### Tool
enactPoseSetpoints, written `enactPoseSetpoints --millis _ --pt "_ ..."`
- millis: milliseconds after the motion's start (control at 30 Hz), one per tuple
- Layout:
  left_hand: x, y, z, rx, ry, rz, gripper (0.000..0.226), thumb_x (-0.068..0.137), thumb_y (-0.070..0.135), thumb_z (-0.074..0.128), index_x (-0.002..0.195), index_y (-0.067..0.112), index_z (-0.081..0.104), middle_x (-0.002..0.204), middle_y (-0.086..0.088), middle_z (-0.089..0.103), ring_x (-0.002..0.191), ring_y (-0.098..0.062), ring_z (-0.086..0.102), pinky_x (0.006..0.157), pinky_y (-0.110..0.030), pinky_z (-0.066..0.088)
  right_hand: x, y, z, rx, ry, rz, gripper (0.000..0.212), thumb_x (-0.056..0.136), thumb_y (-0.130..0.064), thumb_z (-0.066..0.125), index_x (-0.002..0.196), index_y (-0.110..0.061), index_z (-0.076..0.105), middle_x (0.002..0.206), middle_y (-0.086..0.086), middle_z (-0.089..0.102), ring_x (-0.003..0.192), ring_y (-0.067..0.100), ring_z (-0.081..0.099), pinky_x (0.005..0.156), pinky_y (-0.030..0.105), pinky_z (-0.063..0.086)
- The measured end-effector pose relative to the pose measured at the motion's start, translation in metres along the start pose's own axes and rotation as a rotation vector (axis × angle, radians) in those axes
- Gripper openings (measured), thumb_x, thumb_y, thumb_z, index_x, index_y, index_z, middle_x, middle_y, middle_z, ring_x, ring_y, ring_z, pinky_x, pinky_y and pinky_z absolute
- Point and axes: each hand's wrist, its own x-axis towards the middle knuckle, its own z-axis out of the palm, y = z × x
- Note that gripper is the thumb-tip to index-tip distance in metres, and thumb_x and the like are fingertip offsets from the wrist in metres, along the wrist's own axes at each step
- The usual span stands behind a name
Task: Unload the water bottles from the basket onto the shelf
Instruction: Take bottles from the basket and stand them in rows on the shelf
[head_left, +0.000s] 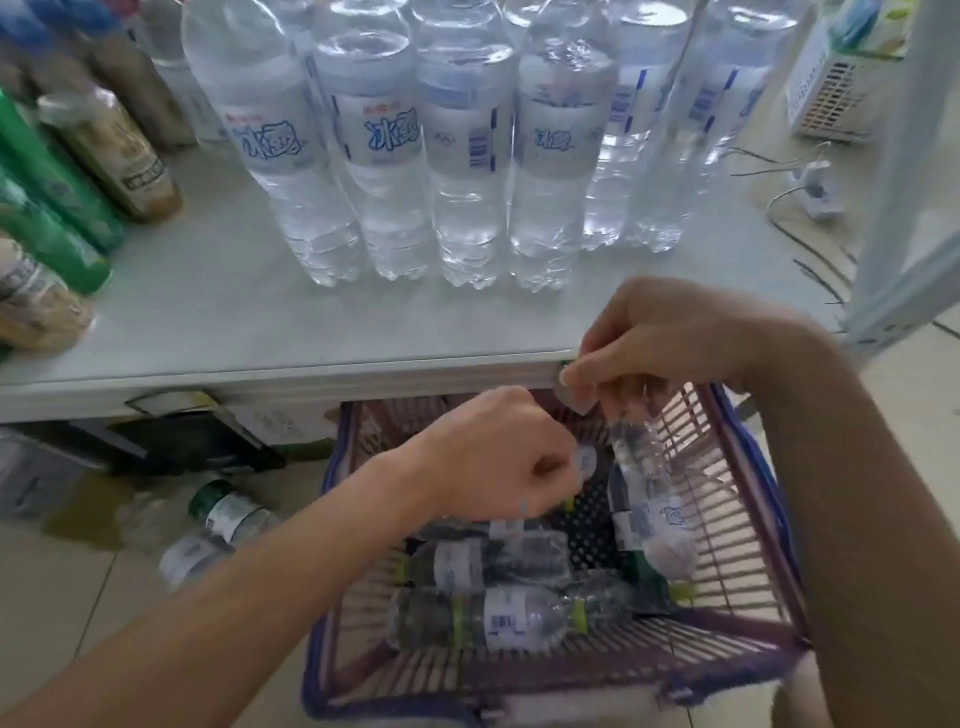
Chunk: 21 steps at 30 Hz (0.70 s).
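Note:
A purple slatted basket (748, 467) stands on the floor against the front of the white shelf (208, 322). Inside it lie clear water bottles (493, 618) with yellow-green caps, one above another. My right hand (670, 338) is shut on the cap end of a water bottle (647, 499) that hangs tilted along the basket's right wall, its top level with the shelf edge. My left hand (498, 457) is a fist inside the basket, shut on the top of another bottle whose body is mostly hidden beneath it. Several large water bottles (467, 156) stand in rows on the shelf.
Green bottles (47, 208) and a tan drink bottle (114, 150) stand at the shelf's left. At the right are a white perforated box (831, 98), a plug with cables (815, 187) and the shelf post (909, 218). A bottle (218, 519) lies on the floor left of the basket.

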Motion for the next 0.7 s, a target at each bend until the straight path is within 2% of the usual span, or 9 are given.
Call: enactPoseSetpoints --millis 67,133,200,300,400,467,533,600,700 --pt "-0.008 -0.004 0.018 0.12 -0.299 -0.076 0.04 0.086 0.025 0.054 0.051 0.011 0.043 0.044 -0.003 0.039 0.042 -0.024 0.038 0.048 -0.033 0.046 -0.004 0.003 0.016 0.006 -0.292 0.045 0.023 0.097 -0.024 0.071 0.081 -0.011 0.082 0.073 0.005 0.081 0.058 0.01 0.074 0.049 0.017 0.051" --pt "-0.021 -0.02 0.035 0.076 -0.551 -0.353 0.04 0.093 0.031 0.055 0.057 0.013 0.05 0.053 -0.003 0.047 0.049 -0.025 0.043 0.053 -0.041 0.053 0.001 0.013 0.044 -0.042 -0.463 0.136 0.021 0.101 -0.019 0.065 0.09 -0.009 0.08 0.078 0.005 0.082 0.064 0.011 0.078 0.051 0.017 0.054" --pt "-0.037 -0.038 0.048 0.046 -0.806 -0.605 0.026 0.098 0.033 0.053 0.077 0.022 0.065 0.071 0.001 0.056 0.061 -0.02 0.049 0.058 -0.031 0.048 0.011 0.027 0.072 -0.116 -0.567 0.237 0.022 0.103 -0.016 0.061 0.106 -0.002 0.077 0.086 0.006 0.083 0.073 0.014 0.081 0.058 0.021 0.06" --pt "-0.057 -0.05 0.069 0.03 -1.136 -0.868 0.05 0.102 0.046 0.05 0.12 0.004 0.07 0.079 -0.002 0.064 0.062 -0.019 0.054 0.064 -0.031 0.045 0.037 0.058 0.092 -0.265 -0.564 0.42 0.031 0.105 -0.017 0.058 0.126 0.004 0.068 0.107 0.011 0.08 0.086 0.019 0.078 0.081 0.032 0.064" --pt "-0.064 -0.039 0.092 -0.165 -1.161 -1.096 0.058 0.102 0.054 0.044 0.13 0.006 0.06 0.069 -0.008 0.07 0.043 -0.016 0.054 0.051 -0.027 0.043 0.054 0.093 0.084 -0.351 -0.483 0.573 0.038 0.106 -0.014 0.056 0.14 0.003 0.057 0.127 0.018 0.073 0.111 0.026 0.074 0.1 0.041 0.058" --pt "-0.062 -0.027 0.102 -0.017 -1.082 -0.964 0.046 0.101 0.043 0.049 0.12 0.005 0.067 0.095 -0.013 0.075 0.061 -0.02 0.063 0.066 -0.03 0.057 0.063 0.116 0.076 -0.364 -0.344 0.557 0.037 0.104 -0.009 0.057 0.14 0.001 0.058 0.125 0.018 0.073 0.111 0.029 0.074 0.097 0.044 0.06" --pt "-0.067 -0.018 0.112 0.183 -1.061 -0.756 0.045 0.097 0.034 0.059 0.134 0.008 0.061 0.126 -0.014 0.066 0.096 -0.026 0.064 0.093 -0.038 0.057 0.066 0.136 0.073 -0.42 -0.183 0.512 0.036 0.101 -0.008 0.057 0.136 0.0 0.062 0.125 0.018 0.072 0.111 0.032 0.073 0.096 0.045 0.06" --pt "-0.077 -0.014 0.123 0.225 -1.072 -0.649 0.063 0.093 0.023 0.065 0.15 0.009 0.044 0.143 -0.015 0.052 0.122 -0.033 0.057 0.101 -0.042 0.051 0.067 0.146 0.074 -0.562 -0.166 0.455 0.044 0.101 -0.007 0.056 0.145 -0.004 0.057 0.144 0.015 0.061 0.124 0.031 0.065 0.102 0.037 0.055" --pt "-0.09 -0.01 0.143 0.309 -1.171 -0.557 0.046 0.097 0.016 0.061 0.141 0.006 0.053 0.139 -0.017 0.055 0.122 -0.035 0.058 0.1 -0.045 0.052 0.072 0.153 0.088 -0.607 -0.163 0.276 0.034 0.1 -0.021 0.063 0.132 -0.011 0.069 0.138 0.006 0.066 0.125 0.024 0.063 0.103 0.031 0.051"
